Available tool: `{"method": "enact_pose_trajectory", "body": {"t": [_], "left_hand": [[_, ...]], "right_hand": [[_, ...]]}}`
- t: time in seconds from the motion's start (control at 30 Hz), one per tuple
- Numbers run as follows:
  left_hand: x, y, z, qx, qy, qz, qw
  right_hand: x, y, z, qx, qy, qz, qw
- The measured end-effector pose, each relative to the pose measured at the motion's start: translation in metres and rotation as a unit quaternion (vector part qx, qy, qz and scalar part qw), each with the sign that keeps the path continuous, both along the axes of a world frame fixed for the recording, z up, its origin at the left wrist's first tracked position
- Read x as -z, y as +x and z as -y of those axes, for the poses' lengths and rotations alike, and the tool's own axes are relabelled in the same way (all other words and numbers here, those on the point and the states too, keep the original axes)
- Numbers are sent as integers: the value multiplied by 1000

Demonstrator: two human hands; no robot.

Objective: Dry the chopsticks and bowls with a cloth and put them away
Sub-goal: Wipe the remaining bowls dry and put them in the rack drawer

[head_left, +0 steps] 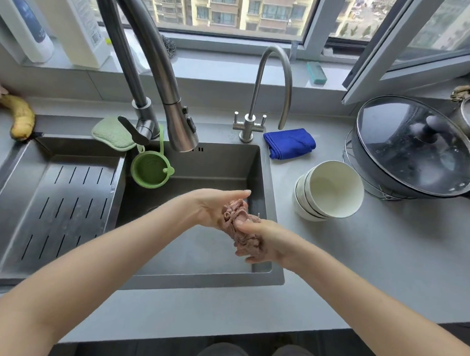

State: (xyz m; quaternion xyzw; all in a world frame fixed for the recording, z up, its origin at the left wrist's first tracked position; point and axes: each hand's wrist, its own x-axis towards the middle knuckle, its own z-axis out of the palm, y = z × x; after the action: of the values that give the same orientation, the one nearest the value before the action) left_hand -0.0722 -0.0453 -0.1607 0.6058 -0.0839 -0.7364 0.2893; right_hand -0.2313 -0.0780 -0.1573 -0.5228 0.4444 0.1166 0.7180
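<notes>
Over the right side of the sink (266,176), both my hands hold a crumpled pink cloth (236,214). My left hand (216,206) has its fingers stretched flat along the cloth's top. My right hand (263,241) grips the lower bunch of it. A thin tip, perhaps of chopsticks, pokes out of the cloth near my right hand; the rest is hidden. A stack of white bowls (330,190) stands tilted on the grey counter to the right of the sink.
A tall pull-down faucet (177,121) and a smaller tap (272,93) rise behind the sink. A folded blue cloth (289,142), green sponge (112,133), green strainer (150,170), lidded wok (415,150), banana (22,117) and drain tray (57,210) surround the basin.
</notes>
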Motion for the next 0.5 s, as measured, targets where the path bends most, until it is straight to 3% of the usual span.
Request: {"method": "enact_pose_trajectory", "body": {"t": [0.1,0.2,0.3,0.4,0.5], "left_hand": [[-7,4,5,4,-23,29,999],[-11,-1,18,45,-58,154,985],[-14,-18,40,51,-121,269,954],[-18,-46,66,35,-190,315,929],[-19,-73,92,102,-254,403,874]], "right_hand": [[-6,-15,6,6,-82,37,996],[-11,-29,8,41,-158,27,986],[-22,-53,15,101,-186,44,976],[-39,-84,36,182,-218,47,958],[-55,-113,63,256,-238,60,935]]}}
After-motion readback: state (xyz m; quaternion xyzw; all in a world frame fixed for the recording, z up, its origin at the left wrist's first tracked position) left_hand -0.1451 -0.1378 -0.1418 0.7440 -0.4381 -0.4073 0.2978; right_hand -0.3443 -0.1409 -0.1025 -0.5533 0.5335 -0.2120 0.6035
